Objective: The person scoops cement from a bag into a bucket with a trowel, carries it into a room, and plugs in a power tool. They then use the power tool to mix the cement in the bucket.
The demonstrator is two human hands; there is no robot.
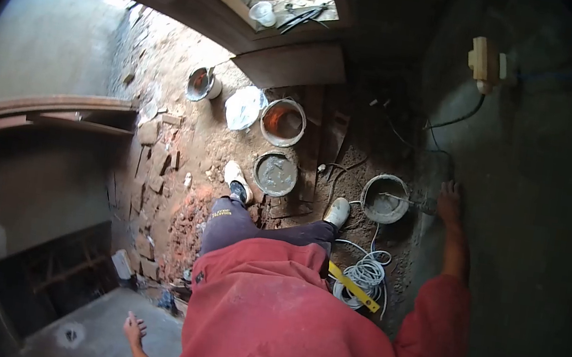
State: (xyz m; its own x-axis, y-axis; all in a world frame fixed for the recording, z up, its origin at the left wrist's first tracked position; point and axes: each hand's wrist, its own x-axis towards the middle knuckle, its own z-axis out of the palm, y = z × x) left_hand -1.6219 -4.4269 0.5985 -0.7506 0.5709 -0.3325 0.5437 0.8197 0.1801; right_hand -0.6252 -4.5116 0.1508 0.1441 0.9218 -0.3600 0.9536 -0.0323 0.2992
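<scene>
At the lower left, my left hand [134, 329] hangs over the grey slab with nothing visible in it, its fingers loosely apart. On the right, my right hand [450, 199] rests against the dark grey wall [524, 231], fingers spread. A bucket [386, 200] with grey material inside stands on the ground just left of my right hand. Something thin and dark lies between that bucket and the hand, too dim to make out. Near my feet is a second bucket [276, 173] filled with wet grey mix.
Further up stand an emptier bucket [283, 122], a white bag [244, 108] and a small pail [203, 85]. Coiled white cable [365, 276] and a yellow level [354, 289] lie by my legs. Broken bricks [150, 168] litter the left. An electrical box [485, 64] sticks out above.
</scene>
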